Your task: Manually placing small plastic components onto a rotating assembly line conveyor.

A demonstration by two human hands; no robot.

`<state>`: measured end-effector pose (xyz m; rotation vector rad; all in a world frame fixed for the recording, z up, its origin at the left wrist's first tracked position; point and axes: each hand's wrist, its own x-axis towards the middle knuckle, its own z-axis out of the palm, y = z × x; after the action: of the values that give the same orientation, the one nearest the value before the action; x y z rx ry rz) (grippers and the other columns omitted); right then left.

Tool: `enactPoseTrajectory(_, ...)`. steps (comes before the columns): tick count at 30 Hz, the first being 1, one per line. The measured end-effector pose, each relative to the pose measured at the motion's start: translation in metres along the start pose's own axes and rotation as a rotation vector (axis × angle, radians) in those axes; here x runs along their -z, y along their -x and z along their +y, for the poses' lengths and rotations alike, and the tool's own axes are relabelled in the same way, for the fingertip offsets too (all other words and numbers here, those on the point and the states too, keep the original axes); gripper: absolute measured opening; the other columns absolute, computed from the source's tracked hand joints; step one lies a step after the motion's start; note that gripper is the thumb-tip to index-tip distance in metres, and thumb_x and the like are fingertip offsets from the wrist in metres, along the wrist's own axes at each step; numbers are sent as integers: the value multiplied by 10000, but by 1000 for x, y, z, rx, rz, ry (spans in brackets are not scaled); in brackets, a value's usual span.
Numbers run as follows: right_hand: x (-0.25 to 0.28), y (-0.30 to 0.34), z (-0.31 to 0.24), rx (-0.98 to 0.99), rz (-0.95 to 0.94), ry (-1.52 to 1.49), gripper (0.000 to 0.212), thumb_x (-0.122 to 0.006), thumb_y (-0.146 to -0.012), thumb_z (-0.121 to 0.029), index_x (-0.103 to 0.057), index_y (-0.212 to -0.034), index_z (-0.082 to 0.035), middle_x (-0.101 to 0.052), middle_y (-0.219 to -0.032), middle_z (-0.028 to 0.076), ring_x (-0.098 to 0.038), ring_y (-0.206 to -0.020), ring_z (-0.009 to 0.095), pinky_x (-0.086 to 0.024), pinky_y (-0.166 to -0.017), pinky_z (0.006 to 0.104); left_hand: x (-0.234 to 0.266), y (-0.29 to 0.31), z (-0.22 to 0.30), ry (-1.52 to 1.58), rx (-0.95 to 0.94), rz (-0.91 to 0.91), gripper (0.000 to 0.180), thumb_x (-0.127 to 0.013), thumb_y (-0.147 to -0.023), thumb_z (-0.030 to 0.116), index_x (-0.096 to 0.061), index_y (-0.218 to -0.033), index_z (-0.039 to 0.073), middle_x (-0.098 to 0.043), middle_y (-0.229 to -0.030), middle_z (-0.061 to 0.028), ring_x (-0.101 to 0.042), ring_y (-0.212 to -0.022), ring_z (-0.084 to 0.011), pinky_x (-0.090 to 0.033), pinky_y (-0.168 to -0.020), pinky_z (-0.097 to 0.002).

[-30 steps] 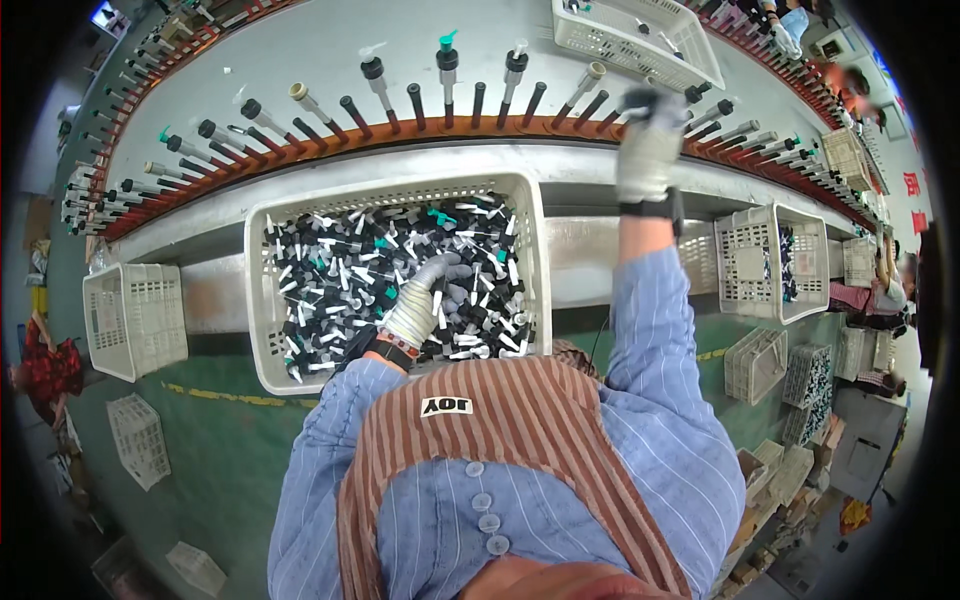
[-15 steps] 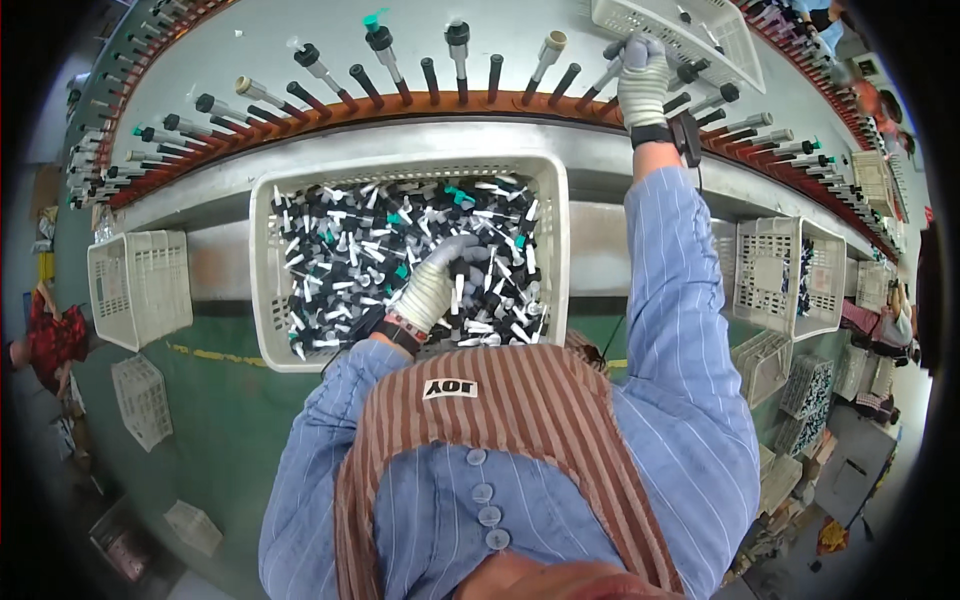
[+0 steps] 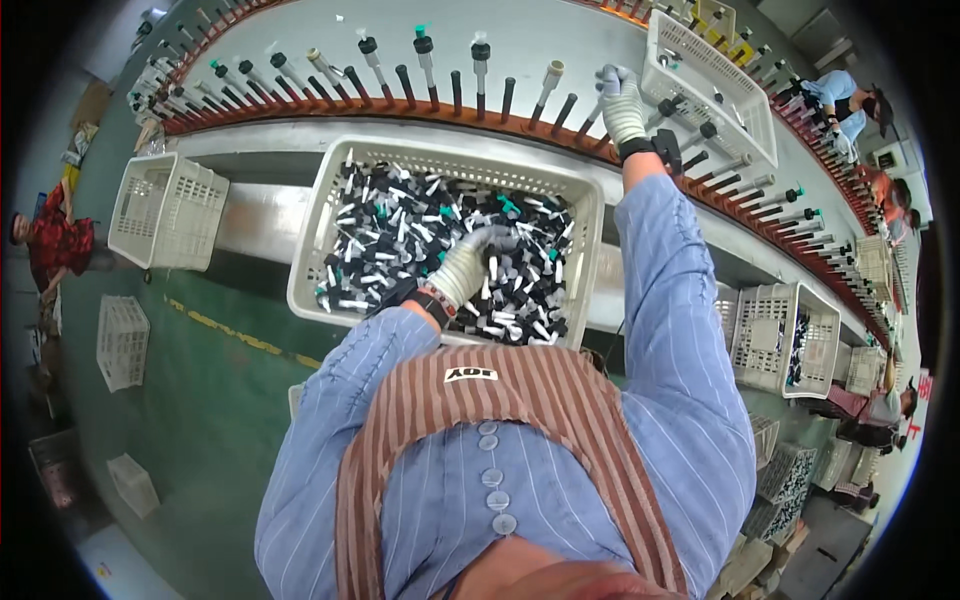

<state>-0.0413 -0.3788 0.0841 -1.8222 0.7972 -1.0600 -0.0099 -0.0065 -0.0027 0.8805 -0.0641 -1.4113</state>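
In a white plastic basket (image 3: 305,270), many small pump heads (image 3: 385,235) lie loose in black, white, clear and green. My gloved left hand (image 3: 468,268) reaches in among them with bent fingers; what they pinch is hidden by the hand and the parts around it. Beyond the basket, my gloved right hand (image 3: 622,105) closes on the top of a pump head with a pale tube (image 3: 592,118), which sits on a dark rod in the rack. The fingers cover most of that piece.
Upright rods in a curved orange-brown rail (image 3: 470,117) line the bench edge, several capped with pump heads. A shallow white tray (image 3: 735,130) lies right of my right hand. Other crates (image 3: 175,215) stand on both sides; co-workers (image 3: 845,100) are at the far right.
My view has turned, so the basket and rail sit farther right and slant. My left hand is still among the parts, and my right hand is still on the rack.
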Motion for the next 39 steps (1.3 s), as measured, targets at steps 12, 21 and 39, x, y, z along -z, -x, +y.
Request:
enactPoseTrajectory(12,-24,249,-68,-178,-726,172,309,-636,-901,-321,-667,-1029,-41,-693,-918,174,-689,-847,267,-532,-755,373,3,-11,12,305,5,-140,613,-435,-990,518,-473,-1390,54,-569,-1262,-125,-531,-1177,-232,-399,-1047,-386)
enactPoseTrajectory(21,10,187,-14,193,-457,412,149,-448,-964,-39,-527,-842,-67,-498,-789,36,-557,-810,205,-484,-776,301,2,-5,6,232,-57,-65,652,-545,-951,486,-449,-1390,14,-517,-1370,-166,-514,-1260,-322,-438,-1035,-461)
enactPoseTrajectory(39,124,-15,50,289,250,840,323,-480,-971,-267,-666,-809,-60,-706,-789,140,-669,-726,316,-513,-652,397,8,-3,15,236,-96,44,605,-537,-973,459,-451,-1389,27,-535,-1358,-154,-563,-1152,-281,-450,-1024,-443)
